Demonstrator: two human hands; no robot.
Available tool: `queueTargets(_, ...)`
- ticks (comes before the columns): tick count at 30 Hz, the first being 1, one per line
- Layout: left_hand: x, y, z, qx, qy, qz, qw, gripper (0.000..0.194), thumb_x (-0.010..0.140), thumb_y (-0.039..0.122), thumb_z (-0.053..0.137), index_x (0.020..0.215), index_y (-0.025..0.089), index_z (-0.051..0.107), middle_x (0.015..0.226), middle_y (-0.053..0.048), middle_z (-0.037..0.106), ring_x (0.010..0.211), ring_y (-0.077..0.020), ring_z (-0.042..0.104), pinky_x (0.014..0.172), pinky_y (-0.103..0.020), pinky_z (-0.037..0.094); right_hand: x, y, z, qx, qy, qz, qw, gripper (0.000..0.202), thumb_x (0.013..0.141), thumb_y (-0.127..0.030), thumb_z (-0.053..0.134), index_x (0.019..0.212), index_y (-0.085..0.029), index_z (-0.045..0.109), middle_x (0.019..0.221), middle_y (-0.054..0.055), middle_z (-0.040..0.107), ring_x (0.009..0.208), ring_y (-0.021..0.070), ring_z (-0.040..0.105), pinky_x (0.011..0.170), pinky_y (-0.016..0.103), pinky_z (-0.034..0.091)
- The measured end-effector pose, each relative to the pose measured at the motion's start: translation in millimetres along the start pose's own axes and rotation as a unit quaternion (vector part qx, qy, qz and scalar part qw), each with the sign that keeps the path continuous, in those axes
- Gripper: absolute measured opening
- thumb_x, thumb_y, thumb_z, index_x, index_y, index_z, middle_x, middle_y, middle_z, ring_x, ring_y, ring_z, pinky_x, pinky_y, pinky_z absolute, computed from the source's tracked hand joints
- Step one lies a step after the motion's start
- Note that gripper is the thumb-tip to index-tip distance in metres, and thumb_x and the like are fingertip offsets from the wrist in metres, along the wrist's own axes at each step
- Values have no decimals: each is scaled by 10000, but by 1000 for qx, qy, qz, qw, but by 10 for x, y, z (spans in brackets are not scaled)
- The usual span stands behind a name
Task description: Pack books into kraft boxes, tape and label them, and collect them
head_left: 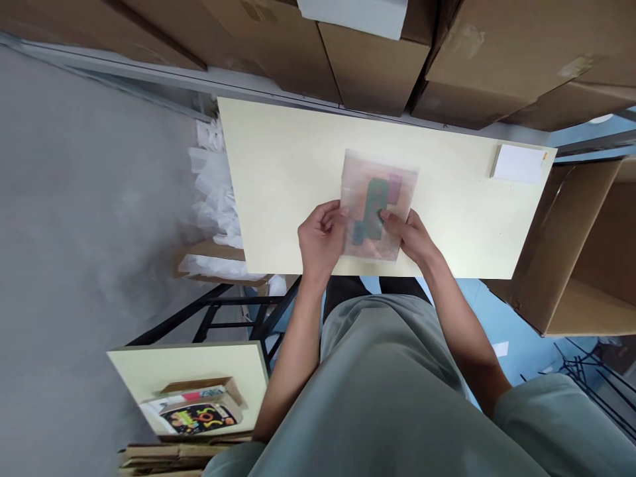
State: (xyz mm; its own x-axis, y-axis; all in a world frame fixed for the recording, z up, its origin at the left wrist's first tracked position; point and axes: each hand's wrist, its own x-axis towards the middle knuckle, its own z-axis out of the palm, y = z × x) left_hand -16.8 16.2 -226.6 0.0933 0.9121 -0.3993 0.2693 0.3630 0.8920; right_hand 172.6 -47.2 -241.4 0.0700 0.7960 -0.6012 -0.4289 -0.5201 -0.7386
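Note:
A flat translucent packet point(358, 173) with green, purple and blue shapes showing through it is held above the pale table point(278, 185). My right hand point(415, 237) grips its right side, thumb on top and fingers underneath. At the packet's left edge is my left hand point(322, 238), its fingers curled and pinched against the edge. The packet is slightly blurred.
Cardboard boxes point(377, 73) line the table's far side. A white stack point(519, 163) lies at the back right corner. An open carton point(556, 245) stands to the right. White wrapping point(213, 192) and a low board point(199, 358) with a box of booklets are at the left.

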Motion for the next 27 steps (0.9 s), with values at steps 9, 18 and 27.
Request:
queueTargets(9,-50,72,-127,-149,-152,-114,970,630,826,660,940,1235,220,748,1044,-74,868,1027,-285,829,885,-397,684,-80,-184,-85,27,-21,23,999,635,831,-672,944,1265,-234,794,1343,94,827,1308,350,760,1163,517,633)
queueTargets(18,14,-112,-467,-186,-157,-166,956,494,905,603,879,1193,232,725,1006,-32,837,864,-234,804,728,-324,655,85,-110,265,7,-28,6,1000,691,859,-723,889,1319,-227,752,1349,107,823,1396,390,726,1150,583,651)
queueTargets(27,437,-292,-1092,-190,-48,-85,977,479,952,592,825,1272,241,767,1236,-80,823,1162,-273,783,1033,-412,641,714,-48,1055,-154,-61,-128,978,579,1082,-692,626,1441,-239,651,1457,119,756,1392,332,709,1189,589,613)
